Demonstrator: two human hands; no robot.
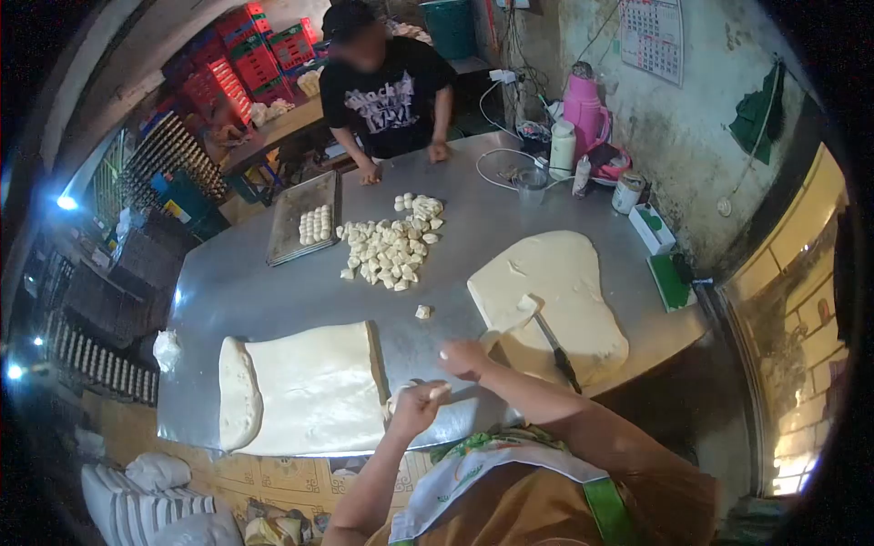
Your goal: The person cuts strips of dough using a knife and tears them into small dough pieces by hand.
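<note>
Between two dough sheets are both of my hands, above the metal table's near edge. My left hand is closed by the right edge of the flat rectangular dough, with a pale bit of dough at its fingers. My right hand, fingers curled, is near the left side of the irregular dough sheet; what it holds, if anything, is too small to make out. A dark-handled scraper lies on that sheet. One small dough piece sits beyond my hands.
A pile of dough pieces and a tray with dough balls lie farther back on the metal table. Across it stands a person. A pink jug, jars and a cable are at the back right.
</note>
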